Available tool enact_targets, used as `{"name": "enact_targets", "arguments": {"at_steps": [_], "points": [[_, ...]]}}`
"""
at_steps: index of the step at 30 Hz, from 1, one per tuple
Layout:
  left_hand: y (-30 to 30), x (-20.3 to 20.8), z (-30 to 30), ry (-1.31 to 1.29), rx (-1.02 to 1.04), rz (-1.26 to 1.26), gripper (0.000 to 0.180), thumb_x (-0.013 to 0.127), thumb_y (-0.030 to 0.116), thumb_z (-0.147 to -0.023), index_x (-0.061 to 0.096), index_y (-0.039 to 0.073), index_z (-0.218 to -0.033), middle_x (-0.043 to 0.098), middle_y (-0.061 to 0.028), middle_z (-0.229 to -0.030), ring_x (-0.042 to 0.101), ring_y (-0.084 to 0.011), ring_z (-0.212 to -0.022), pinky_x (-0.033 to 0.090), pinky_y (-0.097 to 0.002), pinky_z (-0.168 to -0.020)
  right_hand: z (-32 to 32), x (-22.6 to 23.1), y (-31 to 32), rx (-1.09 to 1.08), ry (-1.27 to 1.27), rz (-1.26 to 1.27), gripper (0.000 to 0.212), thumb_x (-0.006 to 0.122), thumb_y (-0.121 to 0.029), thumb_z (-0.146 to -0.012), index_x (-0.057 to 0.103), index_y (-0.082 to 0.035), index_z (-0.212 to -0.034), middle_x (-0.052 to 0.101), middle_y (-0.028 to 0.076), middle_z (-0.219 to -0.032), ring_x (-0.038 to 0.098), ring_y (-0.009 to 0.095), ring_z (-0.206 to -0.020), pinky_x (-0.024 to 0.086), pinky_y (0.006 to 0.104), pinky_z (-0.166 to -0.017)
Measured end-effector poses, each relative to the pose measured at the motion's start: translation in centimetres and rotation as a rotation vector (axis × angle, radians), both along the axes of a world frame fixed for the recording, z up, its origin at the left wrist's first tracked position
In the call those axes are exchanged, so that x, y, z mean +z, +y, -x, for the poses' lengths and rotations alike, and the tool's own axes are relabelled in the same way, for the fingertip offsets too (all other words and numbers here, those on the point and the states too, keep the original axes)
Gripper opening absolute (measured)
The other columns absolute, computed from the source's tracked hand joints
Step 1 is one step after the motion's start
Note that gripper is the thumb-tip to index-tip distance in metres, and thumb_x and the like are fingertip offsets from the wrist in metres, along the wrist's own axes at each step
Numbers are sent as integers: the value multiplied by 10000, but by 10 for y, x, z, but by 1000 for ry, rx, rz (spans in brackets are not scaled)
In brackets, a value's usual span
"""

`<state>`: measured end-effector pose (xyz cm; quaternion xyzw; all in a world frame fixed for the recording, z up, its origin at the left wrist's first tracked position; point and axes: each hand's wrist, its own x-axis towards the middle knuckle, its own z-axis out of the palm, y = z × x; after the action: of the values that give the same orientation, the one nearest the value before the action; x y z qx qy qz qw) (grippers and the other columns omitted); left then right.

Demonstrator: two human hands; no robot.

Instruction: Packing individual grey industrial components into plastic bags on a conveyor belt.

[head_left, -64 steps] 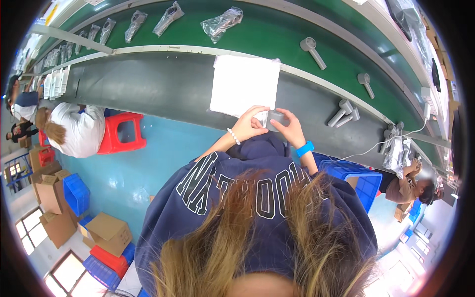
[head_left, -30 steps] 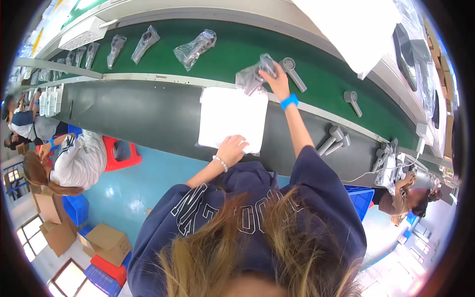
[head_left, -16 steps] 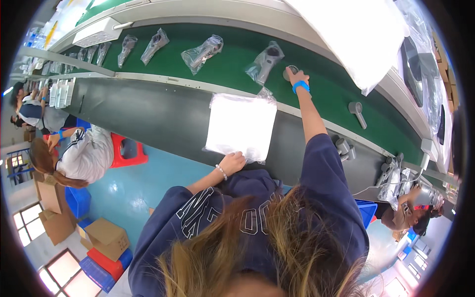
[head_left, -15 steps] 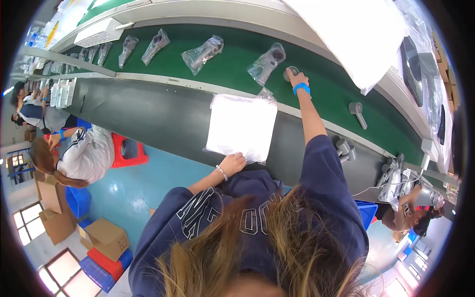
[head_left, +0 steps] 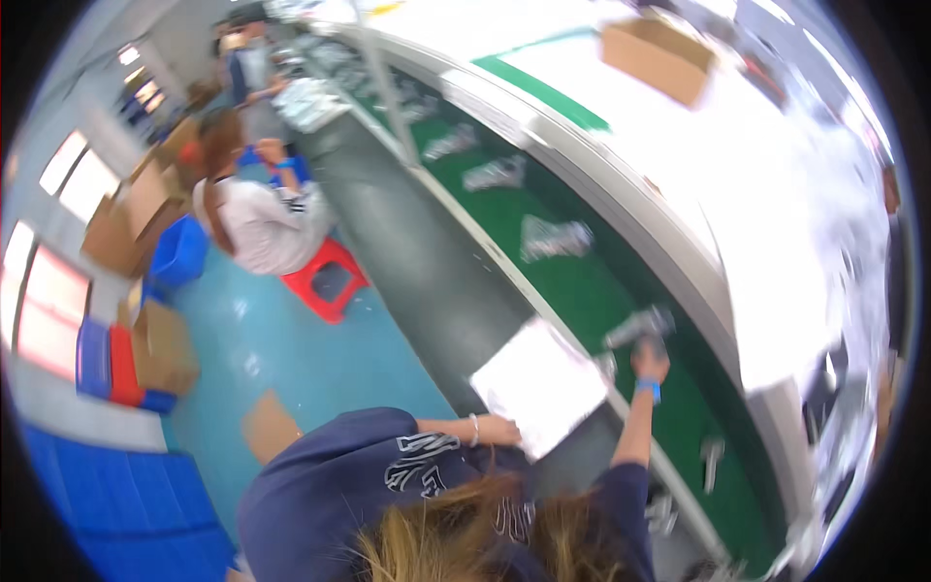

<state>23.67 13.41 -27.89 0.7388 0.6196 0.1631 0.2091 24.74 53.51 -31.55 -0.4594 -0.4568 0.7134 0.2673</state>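
Note:
My right hand (head_left: 650,360) reaches over the green conveyor belt, its fingers closed round a grey handheld fan (head_left: 651,342), blurred by motion. Just beyond it lies another handheld fan in a clear bag (head_left: 635,328). A bright white stack of flat plastic bags (head_left: 538,383) rests on the dark bench in front of me. At the near left edge of that stack is my left hand (head_left: 498,431), fingers curled on the bags, though blur hides the fingertips. Closer to me on the belt lies an unbagged grey fan (head_left: 712,464).
More bagged fans (head_left: 555,240) line the belt (head_left: 606,281) further off. A white rail (head_left: 504,257) parts belt from bench (head_left: 407,242). Several grey fans (head_left: 661,512) lie near my right forearm. A co-worker (head_left: 264,215) sits on a red stool (head_left: 328,281) to the left.
My view has swung to the left, so the bench now runs diagonally. My right hand stays at the fan and now lies closer to the bagged one. My left hand remains at the stack's edge.

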Motion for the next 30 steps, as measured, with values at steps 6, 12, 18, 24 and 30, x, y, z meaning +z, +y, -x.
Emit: {"name": "enact_targets", "arguments": {"at_steps": [6,12,18,24,30], "points": [[8,9,-6,-193,145,9,81,484,64,-739,521,64,-811,519,-107,-860,535,-266,-825,465,-328,-684,-72,44,-40,5,-74,-294,621,658,-280,-759,348,-73,-1257,576,116,-986,619,173,-564,337,200,-410],[16,-13,-6,-341,279,-38,82,518,16,-687,547,53,-753,544,-122,-843,520,-280,-866,434,-345,-749,-102,56,-65,-148,19,-285,543,622,-278,-790,392,-72,-1237,531,116,-1093,619,210,-665,414,225,-489],[24,16,-8,-234,390,30,61,525,46,-711,565,57,-756,571,-90,-879,523,-270,-862,448,-351,-724,-111,60,-109,-475,177,-75,484,619,-312,-794,465,-40,-1164,509,129,-1101,512,219,-955,466,292,-709],[21,37,-2,182,395,-128,44,536,125,-721,520,85,-725,512,-22,-772,515,-179,-779,460,-297,-580,-126,101,-163,-729,755,539,450,653,-271,-758,499,46,-1038,525,123,-1046,522,236,-923,455,309,-768],[21,37,3,370,421,-114,145,540,133,-674,507,98,-810,492,-19,-825,545,-156,-732,463,-282,-536,-168,114,-196,-435,668,540,478,655,-313,-708,518,-50,-1083,542,110,-1066,530,268,-963,421,361,-810]]}}
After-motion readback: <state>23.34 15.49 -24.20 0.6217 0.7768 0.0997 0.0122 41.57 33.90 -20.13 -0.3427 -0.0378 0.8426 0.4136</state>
